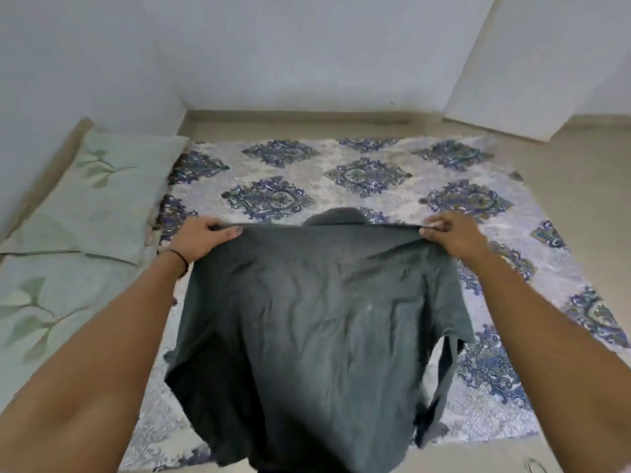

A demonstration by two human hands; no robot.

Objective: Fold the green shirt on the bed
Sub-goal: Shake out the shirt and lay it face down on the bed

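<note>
A dark green short-sleeved shirt (314,329) hangs in the air over the bed (375,172), its back toward me and its collar at the top. My left hand (199,238) pinches the left shoulder seam. On the other side my right hand (450,233) grips the right shoulder. The cloth is stretched taut between both hands, and both sleeves droop at the sides. The shirt's hem falls out of sight at the bottom edge of the view. The bed is a low mattress covered with a white sheet bearing blue floral medallions.
Two pale green pillows with leaf prints lie along the bed's left side, one (102,192) farther and one (51,302) nearer. White walls stand behind, with a wall corner (495,97) jutting out at the back right. Beige floor (580,165) runs to the right.
</note>
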